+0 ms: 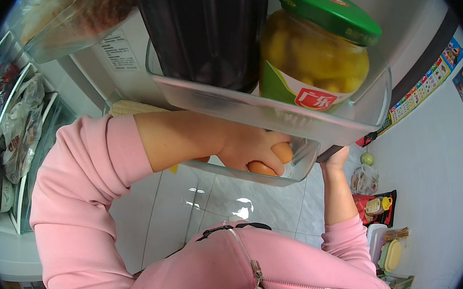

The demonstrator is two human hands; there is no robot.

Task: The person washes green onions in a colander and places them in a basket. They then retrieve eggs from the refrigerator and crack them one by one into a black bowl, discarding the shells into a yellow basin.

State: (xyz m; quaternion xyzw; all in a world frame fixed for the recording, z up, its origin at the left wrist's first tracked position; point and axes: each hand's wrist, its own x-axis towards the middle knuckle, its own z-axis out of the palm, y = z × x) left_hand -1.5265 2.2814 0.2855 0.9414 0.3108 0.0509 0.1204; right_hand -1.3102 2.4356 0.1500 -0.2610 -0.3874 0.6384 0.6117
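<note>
My left hand [248, 147] reaches into a clear lower bin [302, 175] on the inside of a refrigerator door. Its fingers curl around two brown eggs: one egg [261, 168] by the bin's front wall and another egg [283, 152] to its right. The palm and the bin above hide part of the grip, and whether the eggs touch the bin floor cannot be seen. Farther right, my right hand [335, 159] is closed on the edge of the refrigerator door [329, 153], its fingers mostly hidden.
Above my left hand, an upper door bin [226, 98] holds a dark bottle [207, 32] and a green-lidded jar [315, 55] of yellow food. Corn [134, 107] lies behind my forearm. Bagged food [22, 128] fills drawers at left. Packages [376, 209] line the wall at right.
</note>
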